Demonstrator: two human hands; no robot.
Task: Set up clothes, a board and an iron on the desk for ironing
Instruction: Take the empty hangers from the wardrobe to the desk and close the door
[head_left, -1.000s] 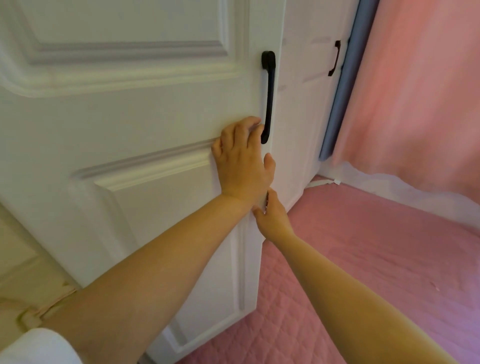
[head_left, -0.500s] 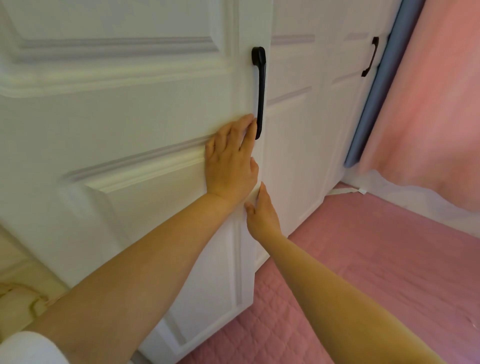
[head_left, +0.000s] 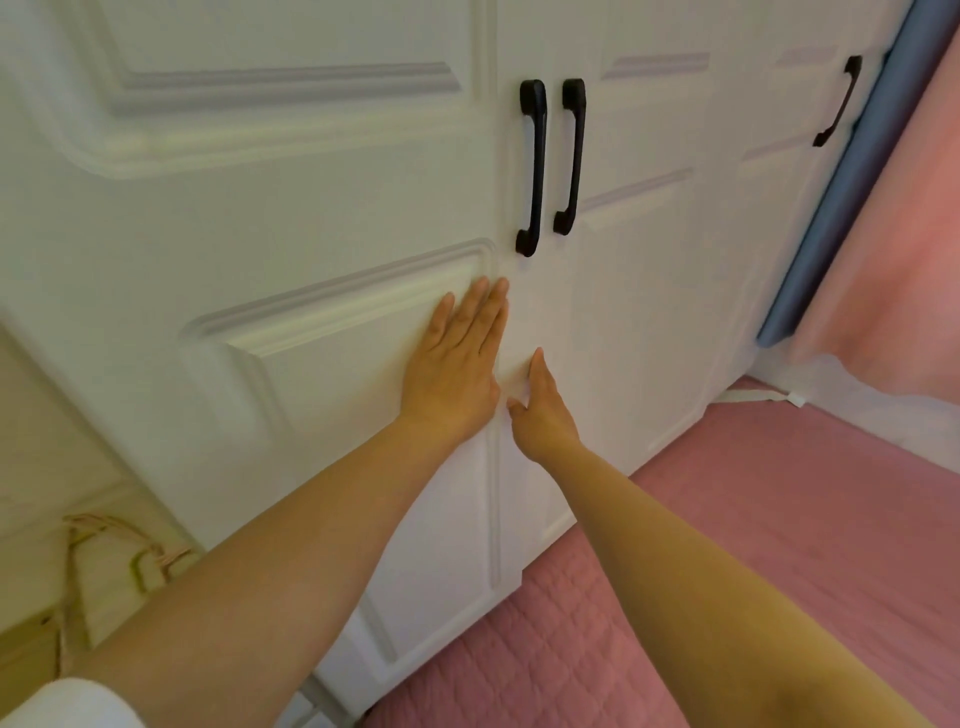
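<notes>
A white panelled wardrobe fills the view. Its left door (head_left: 270, 218) is closed flush against the neighbouring door (head_left: 639, 291). My left hand (head_left: 457, 364) lies flat with straight fingers on the left door's lower panel, below its black handle (head_left: 532, 166). My right hand (head_left: 540, 410) touches the seam between the two doors with straight fingers, just right of my left hand. A second black handle (head_left: 571, 156) sits on the neighbouring door. No clothes, board or iron are in view.
A pink quilted bed cover (head_left: 727, 571) spreads at the lower right, against the wardrobe's base. A pink curtain (head_left: 904, 249) and a blue strip (head_left: 831, 208) hang at the right. A third handle (head_left: 839, 101) is further right. A woven cord item (head_left: 104, 561) lies lower left.
The left wardrobe door has swung shut against its neighbour under my left hand. My left hand's fingers flattened out on the panel, and my right hand stayed at the door's edge.
</notes>
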